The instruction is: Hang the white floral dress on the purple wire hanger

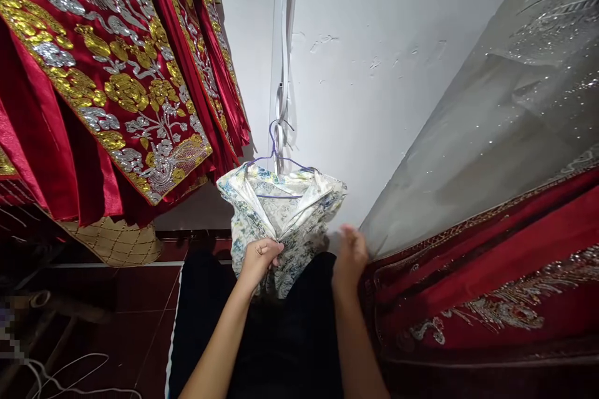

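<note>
A floral blouse in cream and blue hangs on a thin purple hanger in front of me. At the bottom of its V-shaped neckline, my left hand pinches the front edge of the cloth between thumb and fingers. A ring shows on one finger. To the right of the blouse, my right hand is raised, apart from the cloth. Motion smears its fingers, so their pose is unclear. The hanger's hook is by a white strap that runs down the wall.
Red garments with gold and silver sequins hang at the left. A sheer glittery white cloth and a red embroidered cloth slope down the right. A white cable lies on the dark tiled floor at lower left.
</note>
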The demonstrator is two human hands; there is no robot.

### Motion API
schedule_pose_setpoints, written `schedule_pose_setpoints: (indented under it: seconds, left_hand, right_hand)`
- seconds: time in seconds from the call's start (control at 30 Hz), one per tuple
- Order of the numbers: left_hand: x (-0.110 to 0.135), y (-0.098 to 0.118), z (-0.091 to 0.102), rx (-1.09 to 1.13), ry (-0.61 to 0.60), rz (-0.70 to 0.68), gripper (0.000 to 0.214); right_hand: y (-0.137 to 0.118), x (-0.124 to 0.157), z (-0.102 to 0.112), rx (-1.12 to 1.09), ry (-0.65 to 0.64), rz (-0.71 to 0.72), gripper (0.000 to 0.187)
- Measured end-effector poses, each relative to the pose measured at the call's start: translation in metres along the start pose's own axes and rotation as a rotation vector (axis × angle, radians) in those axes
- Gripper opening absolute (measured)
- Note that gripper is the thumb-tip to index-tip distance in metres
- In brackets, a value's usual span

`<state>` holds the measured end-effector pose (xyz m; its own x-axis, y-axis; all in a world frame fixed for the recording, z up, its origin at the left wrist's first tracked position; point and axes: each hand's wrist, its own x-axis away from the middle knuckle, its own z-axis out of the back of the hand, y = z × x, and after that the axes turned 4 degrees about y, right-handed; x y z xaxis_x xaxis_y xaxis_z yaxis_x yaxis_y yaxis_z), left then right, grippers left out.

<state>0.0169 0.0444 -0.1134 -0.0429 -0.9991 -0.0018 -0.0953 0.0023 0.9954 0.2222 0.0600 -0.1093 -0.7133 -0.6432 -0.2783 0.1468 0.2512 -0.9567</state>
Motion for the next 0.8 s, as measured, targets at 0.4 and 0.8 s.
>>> schedule_pose_setpoints:
  seconds: [0.4, 0.8]
  left_hand:
    - [-0.015, 0.050, -0.006, 0.298, 0.121, -0.016, 0.029]
    - [-0.059, 0.168, -0.016, 0.172, 0.039, -0.294, 0.023]
  right_hand:
    - [0.000, 0.082, -0.042, 0.038, -0.758, 0.058, 0.023]
    - [-0.012, 0.033, -0.008, 0.139, -0.975, 0.080, 0.021]
